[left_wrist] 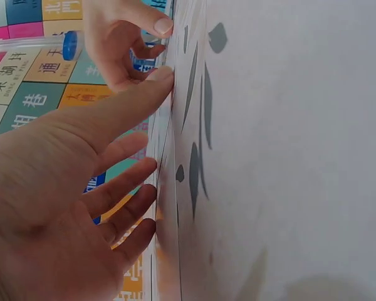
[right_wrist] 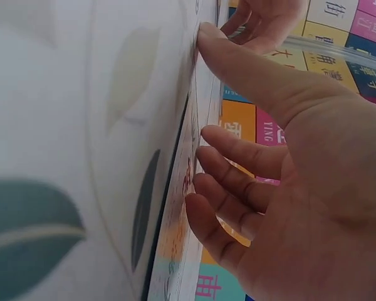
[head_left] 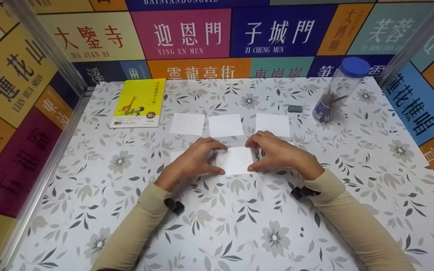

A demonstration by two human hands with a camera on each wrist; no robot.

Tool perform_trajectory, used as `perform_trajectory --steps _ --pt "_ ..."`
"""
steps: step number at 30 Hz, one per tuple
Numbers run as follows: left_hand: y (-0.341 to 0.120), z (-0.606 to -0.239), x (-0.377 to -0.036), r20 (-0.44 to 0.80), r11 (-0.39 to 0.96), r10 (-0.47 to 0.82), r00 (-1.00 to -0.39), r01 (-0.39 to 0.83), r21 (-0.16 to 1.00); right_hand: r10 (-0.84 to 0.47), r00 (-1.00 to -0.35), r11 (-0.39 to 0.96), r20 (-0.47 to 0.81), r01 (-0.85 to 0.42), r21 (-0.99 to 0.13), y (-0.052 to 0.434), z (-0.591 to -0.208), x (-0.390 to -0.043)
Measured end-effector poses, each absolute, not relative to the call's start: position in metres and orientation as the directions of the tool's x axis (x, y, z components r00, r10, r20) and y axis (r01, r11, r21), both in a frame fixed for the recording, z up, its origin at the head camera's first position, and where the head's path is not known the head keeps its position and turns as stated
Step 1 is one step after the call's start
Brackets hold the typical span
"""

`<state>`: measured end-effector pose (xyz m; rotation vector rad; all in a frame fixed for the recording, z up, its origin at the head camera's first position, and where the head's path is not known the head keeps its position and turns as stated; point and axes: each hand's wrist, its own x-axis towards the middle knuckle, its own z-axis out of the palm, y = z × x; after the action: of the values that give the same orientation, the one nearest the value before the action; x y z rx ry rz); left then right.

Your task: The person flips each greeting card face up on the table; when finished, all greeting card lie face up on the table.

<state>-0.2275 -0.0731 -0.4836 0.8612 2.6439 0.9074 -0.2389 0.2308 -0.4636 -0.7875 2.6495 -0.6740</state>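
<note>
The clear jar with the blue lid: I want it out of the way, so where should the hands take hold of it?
Grip the clear jar round its transparent body, just under the blue lid, coming from the front right. It stands upright near the table's back right corner, the walls close behind it, and its round sides are bare there.

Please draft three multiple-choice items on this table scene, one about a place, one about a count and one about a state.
1. Where does the yellow book lie?
A. far left of the table
B. beside the jar
C. under a hand

2. How many white cards form the far row?
A. two
B. three
C. five

3. How does the blue-lidded jar stand?
A. upright, lid on
B. on its side
C. upright, lid off

Answers: 1 A, it lies near the left wall. 2 B, three squares lie side by side beyond the hands. 3 A, its blue lid sits on top. Both the left hand and the right hand touch the near card.
</note>
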Motion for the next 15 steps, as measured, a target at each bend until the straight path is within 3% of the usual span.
perform_trajectory --steps 8,15 --pt "-0.074 -0.4875 -0.2261 -0.027 0.613 0.643 -0.766 0.493 0.617 -0.566 -0.809 0.744 -0.16 -0.418 -0.52 0.2341 -0.468 -0.2364" --pt "-0.0777 -0.4854 -0.2272 -0.001 0.606 0.61 -0.792 0.466 0.644 -0.602 -0.789 0.696 -0.119 -0.446 -0.563 0.2331 -0.4688 -0.2432"
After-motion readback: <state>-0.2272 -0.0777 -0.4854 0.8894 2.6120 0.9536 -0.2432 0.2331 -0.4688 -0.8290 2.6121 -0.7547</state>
